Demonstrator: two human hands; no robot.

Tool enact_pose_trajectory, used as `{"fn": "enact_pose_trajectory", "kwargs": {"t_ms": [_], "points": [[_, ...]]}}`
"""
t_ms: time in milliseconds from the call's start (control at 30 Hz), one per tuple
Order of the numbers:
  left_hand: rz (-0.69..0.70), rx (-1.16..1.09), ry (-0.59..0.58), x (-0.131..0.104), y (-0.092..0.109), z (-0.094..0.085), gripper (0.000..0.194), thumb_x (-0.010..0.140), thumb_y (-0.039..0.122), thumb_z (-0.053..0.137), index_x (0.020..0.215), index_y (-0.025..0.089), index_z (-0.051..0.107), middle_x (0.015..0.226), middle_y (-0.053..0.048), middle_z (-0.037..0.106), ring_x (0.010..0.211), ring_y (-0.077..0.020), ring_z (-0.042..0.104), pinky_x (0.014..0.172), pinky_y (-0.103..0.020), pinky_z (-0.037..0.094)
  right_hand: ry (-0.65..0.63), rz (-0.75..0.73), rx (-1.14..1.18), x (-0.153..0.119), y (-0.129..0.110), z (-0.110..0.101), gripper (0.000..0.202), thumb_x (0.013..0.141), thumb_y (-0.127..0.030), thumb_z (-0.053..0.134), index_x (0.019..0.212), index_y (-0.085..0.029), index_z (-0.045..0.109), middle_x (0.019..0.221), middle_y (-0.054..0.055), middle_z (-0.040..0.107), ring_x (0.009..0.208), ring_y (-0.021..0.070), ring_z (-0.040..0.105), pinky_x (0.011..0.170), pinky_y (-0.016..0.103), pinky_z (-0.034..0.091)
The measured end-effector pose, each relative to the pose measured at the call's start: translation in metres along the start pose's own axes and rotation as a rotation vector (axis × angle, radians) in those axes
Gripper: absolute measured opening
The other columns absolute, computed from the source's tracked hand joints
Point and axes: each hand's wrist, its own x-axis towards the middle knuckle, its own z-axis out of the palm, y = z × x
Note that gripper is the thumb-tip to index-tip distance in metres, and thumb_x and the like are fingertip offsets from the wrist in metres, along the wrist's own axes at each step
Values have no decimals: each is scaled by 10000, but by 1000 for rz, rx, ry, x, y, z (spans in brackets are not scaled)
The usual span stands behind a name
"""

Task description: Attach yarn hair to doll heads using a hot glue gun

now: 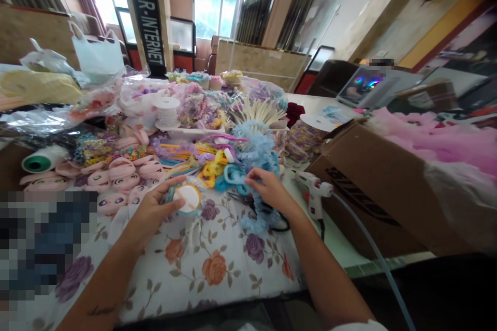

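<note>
The flowered cloth (194, 289) spreads in front of me, to the left of the glue gun (316, 196), and the big cardboard box (365, 201) stands just to the right of it. Left of the gun, the blue ruffled trim (258, 145) tumbles from a pile down onto the cloth, running behind my right hand (274, 194). The pale pink pieces (125, 180) with printed eyes lie well to the gun's left.

My right hand is near the gun, on its left, fingers curled with thumb and forefinger close by the trim and a blue loop (233, 173); whether they pinch anything, I can't tell. My left hand (146, 217), farther left of the gun, is closed around a round piece (186, 198) with a white face and yellow rim.

I'd judge that piece light, firm across its flat face and soft at the frilly edge, which would crush under a hard squeeze. The rim seems the best place to hold it. It sits between my left thumb, laid on the white face, and the fingers around its edge, left of my right hand and apart from it.
</note>
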Motion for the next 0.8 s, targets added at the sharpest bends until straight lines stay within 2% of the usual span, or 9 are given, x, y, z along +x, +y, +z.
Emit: {"fn": "enact_pose_trajectory", "kwargs": {"t_ms": [100, 233, 300, 367, 433, 533, 600, 667, 800], "points": [[-15, -18, -17, 1, -1, -1, 614, 608, 352, 815, 1191, 267, 641, 1351, -52, 569, 1175, -290, 567, 793, -259, 546, 157, 42, 165, -2, -10, -39, 232, 877, -443, 448, 802, -234, 513, 729, 4, 656, 653, 175, 597, 631, 304, 452], [-2, -74, -5, 2, -1, -2, 612, 608, 334, 816, 1187, 246, 640, 1367, -55, 554, 1215, -292, 535, 838, -273, 539, 520, 38, 584, -2, -37, -99, 225, 792, -397, 612, 758, -238, 457, 645, -59, 539, 525, 98, 503, 582, 275, 382], [-1, -124, 14, 2, -1, -4, 631, 611, 315, 815, 1207, 237, 624, 1312, -58, 597, 1150, -264, 582, 813, -257, 540, 544, -55, 556, -4, -57, -119, 182, 818, -320, 603, 754, -227, 461, 616, -76, 487, 476, 49, 416, 528, 266, 292], [3, -170, 62, 4, 0, -7, 668, 601, 297, 821, 1229, 222, 606, 1216, -58, 654, 1052, -225, 629, 772, -232, 534, 370, -126, 434, -7, -77, -124, 128, 834, -261, 595, 769, -214, 496, 561, -88, 442, 437, 35, 368, 480, 252, 227], [17, -210, 121, 7, 0, -10, 700, 574, 280, 835, 1230, 208, 603, 1132, -48, 688, 955, -189, 652, 741, -211, 524, -29, -172, 278, -9, -92, -108, 82, 835, -242, 612, 788, -197, 562, 560, -73, 462, 449, 49, 378, 453, 223, 243], [70, -257, 206, 12, -2, -13, 710, 536, 260, 849, 1207, 210, 620, 1097, -33, 692, 882, -161, 653, 734, -211, 515, -545, -198, 45, -10, -92, -45, 95, 849, -195, 594, 754, -192, 591, 646, -32, 563, 566, 92, 494, 525, 214, 347], [120, -265, 254, 14, -4, -14, 689, 532, 256, 846, 1186, 211, 634, 1099, -33, 687, 888, -164, 650, 753, -225, 512, -551, -136, -53, -12, -79, 7, 125, 829, -139, 601, 719, -190, 570, 660, -30, 585, 597, 106, 516, 547, 214, 354], [160, -254, 289, 16, -6, -15, 660, 538, 256, 838, 1168, 208, 646, 1112, -39, 682, 926, -179, 644, 789, -245, 506, -380, -55, -154, -15, -62, 52, 143, 838, -137, 588, 707, -189, 560, 679, -15, 603, 628, 130, 537, 566, 226, 360], [227, -222, 348, 18, -8, -17, 622, 572, 247, 809, 1171, 200, 646, 1199, -59, 646, 1039, -204, 609, 876, -278, 479, -259, -35, -209, -22, -41, 88, 107, 843, -109, 574, 755, -169, 572, 801, 53, 617, 805, 195, 558, 714, 288, 393]]}}
